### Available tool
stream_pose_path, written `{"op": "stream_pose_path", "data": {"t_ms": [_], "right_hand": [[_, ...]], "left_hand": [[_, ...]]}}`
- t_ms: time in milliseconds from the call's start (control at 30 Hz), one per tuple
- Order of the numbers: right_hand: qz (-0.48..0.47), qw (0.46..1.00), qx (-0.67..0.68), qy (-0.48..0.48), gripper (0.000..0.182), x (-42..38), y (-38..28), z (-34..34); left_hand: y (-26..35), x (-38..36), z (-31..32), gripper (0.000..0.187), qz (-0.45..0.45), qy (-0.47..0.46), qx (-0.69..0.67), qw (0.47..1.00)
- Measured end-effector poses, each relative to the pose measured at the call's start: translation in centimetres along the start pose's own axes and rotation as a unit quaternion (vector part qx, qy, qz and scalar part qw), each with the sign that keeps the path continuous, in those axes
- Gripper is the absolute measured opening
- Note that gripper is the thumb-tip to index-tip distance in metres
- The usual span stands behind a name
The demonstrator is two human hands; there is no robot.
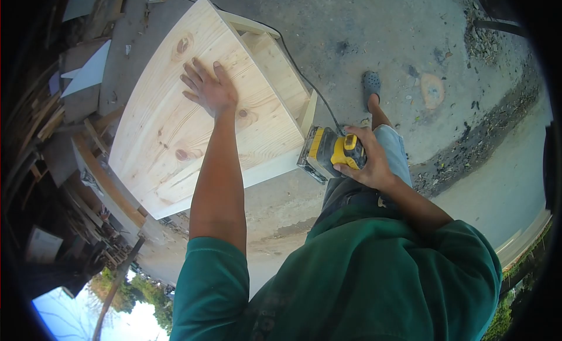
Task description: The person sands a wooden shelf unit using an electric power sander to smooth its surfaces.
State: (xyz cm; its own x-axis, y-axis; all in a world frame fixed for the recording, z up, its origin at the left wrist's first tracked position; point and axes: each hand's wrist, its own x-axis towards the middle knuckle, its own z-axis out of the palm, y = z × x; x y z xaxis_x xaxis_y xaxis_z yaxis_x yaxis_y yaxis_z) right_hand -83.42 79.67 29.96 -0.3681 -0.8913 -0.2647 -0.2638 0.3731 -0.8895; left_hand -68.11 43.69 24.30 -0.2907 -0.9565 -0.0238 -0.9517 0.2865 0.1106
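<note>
A pale pine cabinet (158, 130) with knots in its boards stands on the concrete. My left hand (208, 89) lies flat on its top panel, fingers spread. My right hand (366, 159) grips a yellow and black electric sander (328, 153), whose pad presses against the cabinet's right side edge. The sander's black cord (304, 80) runs up past the cabinet's open shelf side toward the top of the view.
Concrete floor (410, 42) spreads to the right, with my foot in a grey clog (371, 83) on it. Stacked timber and boards (52, 118) crowd the left side. A strip of gravel and debris (486, 118) borders a road at the right.
</note>
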Motion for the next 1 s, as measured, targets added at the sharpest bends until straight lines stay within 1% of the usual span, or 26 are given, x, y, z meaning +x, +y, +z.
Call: {"op": "stream_pose_path", "data": {"t_ms": [100,167,233,300,367,433,500,567,633,667,767,833,900,967,1000], "right_hand": [[-0.004,0.998,-0.056,0.012,0.082,-1.3,-2.6,0.5],[-0.023,0.994,-0.106,0.004,0.080,2.7,-4.6,0.0],[-0.041,0.990,-0.134,-0.001,0.080,9.0,-6.2,-0.5],[-0.040,0.988,-0.147,-0.005,0.081,16.3,-7.1,-0.6],[-0.050,0.987,-0.153,0.020,0.086,23.7,-8.4,-0.8],[-0.160,0.964,-0.178,0.113,0.086,31.6,-8.1,-0.1],[-0.163,0.968,-0.173,0.087,0.089,38.2,-10.6,-1.1],[-0.124,0.978,-0.142,0.095,0.091,43.2,-12.8,-0.9],[-0.114,0.984,-0.113,0.073,0.092,48.3,-12.6,-0.4],[-0.108,0.987,-0.099,0.061,0.092,49.5,-12.5,-0.5],[-0.077,0.995,-0.054,0.019,0.095,45.9,-13.4,-1.8],[-0.037,0.998,-0.047,-0.012,0.099,41.0,-13.2,-2.7],[-0.106,0.987,-0.081,0.091,0.085,36.6,-8.9,-0.4],[-0.069,0.994,-0.044,0.066,0.084,30.3,-7.9,-0.4],[-0.014,0.999,-0.021,0.047,0.083,27.1,-7.3,-0.4]], "left_hand": [[0.1,-0.1,-0.4,0.072,-0.004,-0.004,-0.012,1.000],[0.0,0.1,-0.3,0.071,-0.008,-0.005,-0.019,1.000],[-0.2,0.1,0.0,0.070,-0.008,-0.004,-0.017,1.000],[-0.2,0.2,0.0,0.069,-0.010,-0.002,-0.016,1.000],[0.0,0.3,-0.3,0.067,-0.018,-0.009,-0.016,1.000],[0.0,0.3,-0.3,0.066,-0.018,-0.012,-0.006,1.000],[0.0,0.2,-0.4,0.066,-0.021,-0.010,-0.004,1.000],[-0.2,0.3,-0.1,0.066,-0.020,-0.006,0.002,1.000],[0.0,0.4,-0.2,0.066,-0.024,-0.009,0.004,1.000],[0.0,0.4,-0.3,0.066,-0.025,-0.011,0.004,1.000],[-0.1,0.3,-0.2,0.065,-0.021,-0.008,0.000,1.000],[0.1,0.4,-0.3,0.065,-0.023,-0.015,0.000,1.000],[0.0,0.4,-0.6,0.064,-0.030,-0.018,0.004,0.999],[0.1,0.4,-0.7,0.064,-0.029,-0.022,0.009,0.999],[0.2,0.2,-0.8,0.064,-0.032,-0.025,0.007,0.999]]}}
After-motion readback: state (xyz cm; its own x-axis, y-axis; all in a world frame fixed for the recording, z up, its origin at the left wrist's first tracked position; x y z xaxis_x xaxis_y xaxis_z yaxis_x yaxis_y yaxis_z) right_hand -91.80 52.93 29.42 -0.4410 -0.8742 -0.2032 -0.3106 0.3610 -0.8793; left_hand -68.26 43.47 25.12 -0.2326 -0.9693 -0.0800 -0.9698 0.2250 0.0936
